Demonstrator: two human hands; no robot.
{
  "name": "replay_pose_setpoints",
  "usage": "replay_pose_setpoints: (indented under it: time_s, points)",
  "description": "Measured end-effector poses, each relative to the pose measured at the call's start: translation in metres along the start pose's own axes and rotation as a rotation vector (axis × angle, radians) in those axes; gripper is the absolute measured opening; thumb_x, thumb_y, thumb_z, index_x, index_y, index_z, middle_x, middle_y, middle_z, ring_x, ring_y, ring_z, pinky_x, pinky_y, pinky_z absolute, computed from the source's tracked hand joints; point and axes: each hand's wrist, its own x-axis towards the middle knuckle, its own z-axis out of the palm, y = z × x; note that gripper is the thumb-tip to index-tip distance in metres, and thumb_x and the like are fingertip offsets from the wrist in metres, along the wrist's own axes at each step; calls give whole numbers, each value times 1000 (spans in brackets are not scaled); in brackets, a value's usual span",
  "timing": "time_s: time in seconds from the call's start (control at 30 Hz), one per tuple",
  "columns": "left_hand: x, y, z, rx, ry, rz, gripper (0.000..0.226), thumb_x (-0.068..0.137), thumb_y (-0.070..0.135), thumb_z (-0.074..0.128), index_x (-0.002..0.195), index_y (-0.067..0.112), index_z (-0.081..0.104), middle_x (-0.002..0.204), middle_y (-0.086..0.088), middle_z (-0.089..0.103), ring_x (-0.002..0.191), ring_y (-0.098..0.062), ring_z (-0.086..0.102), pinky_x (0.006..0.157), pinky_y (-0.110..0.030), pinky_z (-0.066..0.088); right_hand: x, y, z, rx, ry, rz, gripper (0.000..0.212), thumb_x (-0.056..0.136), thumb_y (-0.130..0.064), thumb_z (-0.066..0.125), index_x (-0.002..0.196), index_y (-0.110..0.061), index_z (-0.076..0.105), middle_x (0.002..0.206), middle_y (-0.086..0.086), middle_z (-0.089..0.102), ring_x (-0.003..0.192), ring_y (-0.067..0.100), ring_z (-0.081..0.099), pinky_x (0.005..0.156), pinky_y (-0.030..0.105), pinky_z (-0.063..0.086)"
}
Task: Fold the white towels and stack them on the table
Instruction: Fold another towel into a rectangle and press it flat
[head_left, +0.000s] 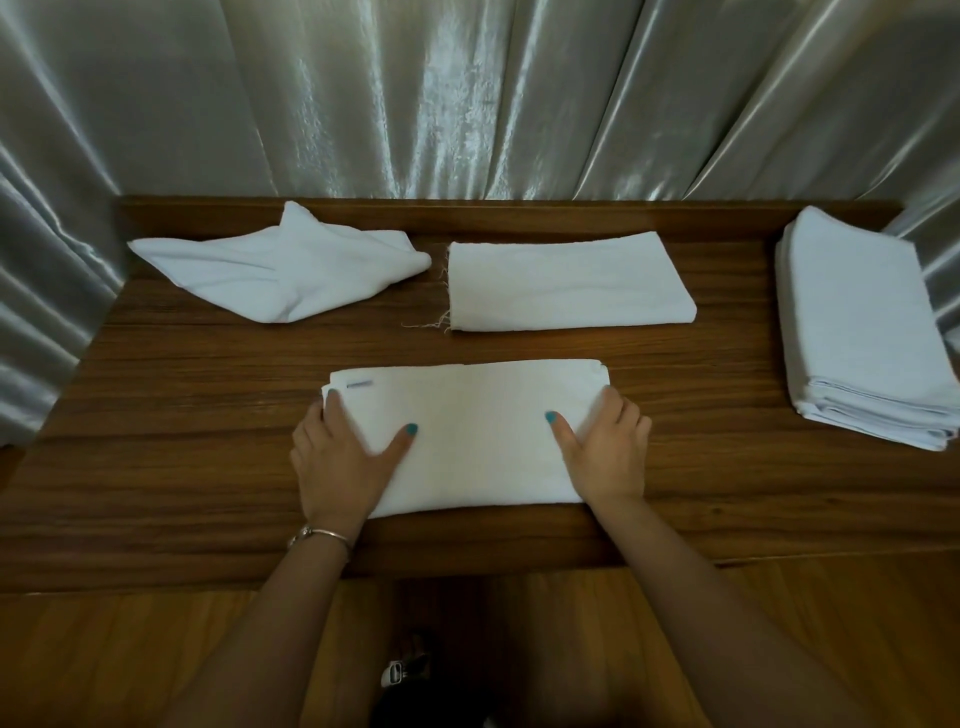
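Observation:
A white towel (478, 431), folded into a rectangle, lies on the wooden table (208, 395) near its front edge. My left hand (337, 457) holds its left end, thumb flat on top and fingers curled at the edge. At the right end my right hand (602, 447) holds it the same way. Behind it lies another folded towel (566, 283) with loose threads at its left edge. A crumpled, unfolded towel (280, 267) lies at the back left. A stack of folded towels (862, 332) sits at the table's right end.
Shiny grey curtains (467, 93) hang behind the table and along both sides. A raised wooden ledge (260, 213) runs along the table's back. Wooden floor (130, 660) shows below the front edge. A bracelet (322, 535) is on my left wrist.

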Motion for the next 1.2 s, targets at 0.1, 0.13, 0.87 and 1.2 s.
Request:
replay_pose_setpoints:
  time_s: [0.1,0.13,0.87,1.2]
  points:
    - [8,8,-7,-81,-58,-156,113,54,70,73,136,5,29,134,-19,39,123,-35,37,104,-46,33,4,-6,-6,86,-48,98,84,76,-60,68,133,-6,37,127,16,47,111,27,48,88,35,46]
    - [12,13,-9,-96,-105,-211,114,52,67,77,134,3,30,132,-19,40,122,-34,38,103,-45,35,7,-9,-9,126,-82,159,86,73,-59,71,132,-6,38,127,15,47,112,27,49,88,36,47]
    - [91,99,-85,-729,-381,-123,33,91,32,58,118,13,55,113,1,57,101,-21,56,79,-31,43,137,-17,-93,717,-290,326,35,88,-38,65,109,-16,46,104,7,60,91,24,62,79,44,56]
    - [203,198,4,-743,-335,-30,40,97,40,41,126,14,46,112,0,54,94,-17,52,81,-31,39,290,9,-104,397,-244,142,17,101,-32,42,105,-17,36,81,2,55,73,20,57,59,33,42]
